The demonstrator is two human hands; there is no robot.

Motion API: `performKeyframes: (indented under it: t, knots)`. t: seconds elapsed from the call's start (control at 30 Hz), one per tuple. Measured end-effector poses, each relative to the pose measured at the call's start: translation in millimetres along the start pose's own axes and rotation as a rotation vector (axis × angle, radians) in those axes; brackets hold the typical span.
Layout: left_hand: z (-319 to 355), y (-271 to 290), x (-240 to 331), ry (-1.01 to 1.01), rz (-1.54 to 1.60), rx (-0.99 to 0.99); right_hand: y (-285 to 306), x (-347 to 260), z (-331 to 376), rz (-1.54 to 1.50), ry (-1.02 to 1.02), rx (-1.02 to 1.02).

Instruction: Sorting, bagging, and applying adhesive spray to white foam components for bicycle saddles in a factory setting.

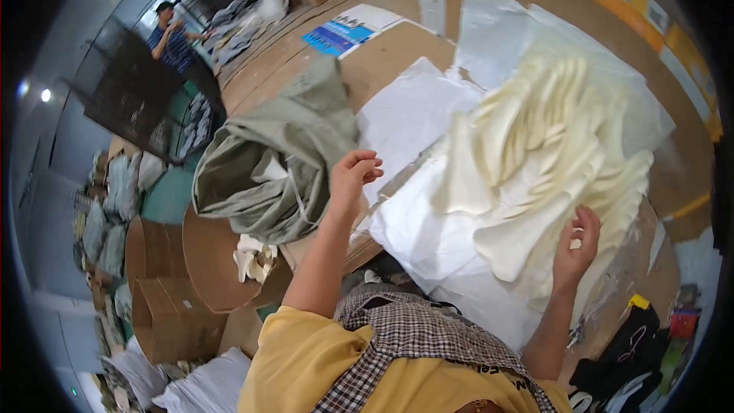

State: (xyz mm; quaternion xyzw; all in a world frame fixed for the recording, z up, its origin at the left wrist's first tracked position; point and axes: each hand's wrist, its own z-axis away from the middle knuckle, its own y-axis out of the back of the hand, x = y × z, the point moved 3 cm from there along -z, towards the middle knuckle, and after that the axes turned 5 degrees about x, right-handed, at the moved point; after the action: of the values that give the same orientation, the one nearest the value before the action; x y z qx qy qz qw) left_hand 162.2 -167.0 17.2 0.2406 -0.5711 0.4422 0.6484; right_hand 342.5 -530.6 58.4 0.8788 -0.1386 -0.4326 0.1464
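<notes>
Lying beside right hand [576,251]: cream pieces [527,134], touch unclear | left hand [354,176]: apart from them | both: fingers loosely bent, empty

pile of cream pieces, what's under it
A white sheet shows under the pile of cream pieces, spreading out past its left and lower left in the picture. What lies beneath its middle is covered by the pieces and cannot be seen.

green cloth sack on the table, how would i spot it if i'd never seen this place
Find the cardboard-covered table, then look just left of the person's left hand. The rumpled olive-green cloth sack lies there. Its drab green sets it apart from the white sheet and curved cream pieces to its right.
</notes>
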Motion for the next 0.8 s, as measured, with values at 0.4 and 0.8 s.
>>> performKeyframes:
  t: [0.4,0.8]
  knots:
    - [-38,340,-11,-0.033,-0.06,0.508,-322,-215,118,-0.45,0.256,-0.781]
    - [-80,411,-50,-0.086,-0.324,0.535,-618,-267,276,-0.31,0.289,-1.287]
